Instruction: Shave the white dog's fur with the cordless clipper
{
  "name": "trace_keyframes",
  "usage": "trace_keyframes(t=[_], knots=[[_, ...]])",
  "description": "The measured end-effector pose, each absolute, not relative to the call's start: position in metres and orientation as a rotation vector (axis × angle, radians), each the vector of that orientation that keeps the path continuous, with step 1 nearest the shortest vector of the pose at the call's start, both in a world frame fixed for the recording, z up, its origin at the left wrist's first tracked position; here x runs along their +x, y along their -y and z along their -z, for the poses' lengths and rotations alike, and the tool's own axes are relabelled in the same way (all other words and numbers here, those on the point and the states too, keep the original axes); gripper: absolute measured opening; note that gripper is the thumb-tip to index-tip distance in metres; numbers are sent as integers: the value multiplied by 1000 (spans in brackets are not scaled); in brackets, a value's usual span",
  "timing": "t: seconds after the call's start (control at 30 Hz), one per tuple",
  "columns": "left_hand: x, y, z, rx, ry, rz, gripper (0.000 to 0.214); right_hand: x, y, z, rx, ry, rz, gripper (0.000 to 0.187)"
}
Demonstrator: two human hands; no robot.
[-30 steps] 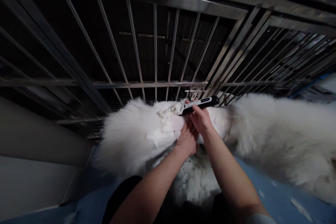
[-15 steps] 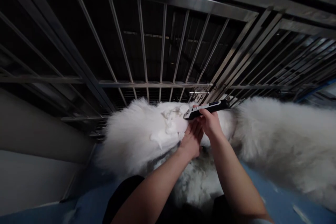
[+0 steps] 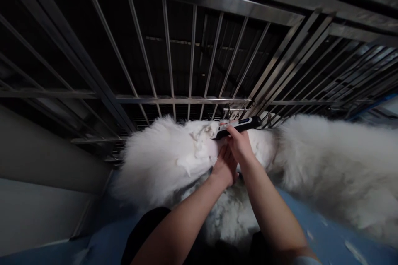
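Note:
A big white fluffy dog [image 3: 326,161] lies across a blue surface, its body running from left to right. My right hand [image 3: 239,145] is closed round a black and white electric clipper [image 3: 238,126], whose head rests on the fur near a shaved patch with loose clumps [image 3: 199,145]. Just below the clipper, my left hand [image 3: 224,166] lies pressed on the shaved coat with fingers stretched against it. Cut white fur is piled in front of me [image 3: 233,215].
Stainless steel cage bars [image 3: 192,70] stand directly behind the dog, with a latch [image 3: 231,111] near the clipper. A grey wall [image 3: 37,174] is at the left. Tufts of fur lie on the blue surface [image 3: 329,232] at the right.
The clipper and my right hand slid a little to the left along the coat, toward the loose clumps. My left hand stayed pressed on the fur.

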State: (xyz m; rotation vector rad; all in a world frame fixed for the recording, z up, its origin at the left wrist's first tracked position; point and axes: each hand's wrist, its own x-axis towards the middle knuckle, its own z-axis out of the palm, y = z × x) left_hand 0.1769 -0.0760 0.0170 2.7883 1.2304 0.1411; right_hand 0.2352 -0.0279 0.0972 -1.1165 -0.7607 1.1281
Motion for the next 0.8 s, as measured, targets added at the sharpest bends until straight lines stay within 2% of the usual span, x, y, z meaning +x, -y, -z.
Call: trace_keyframes(t=[0.27, 0.47, 0.63, 0.8], knots=[[177, 77, -22, 2811, -1211, -108, 93, 239, 24, -94, -1189, 737, -1035, 23], [175, 75, -26, 2776, -1241, -150, 88, 229, 18, -97, -1108, 797, -1184, 27], [175, 74, -21, 2788, -1208, -138, 89, 232, 17, -99, -1199, 817, -1053, 19], [172, 73, -19, 2773, -1238, -204, 87, 222, 15, -99, -1196, 906, -1096, 27]])
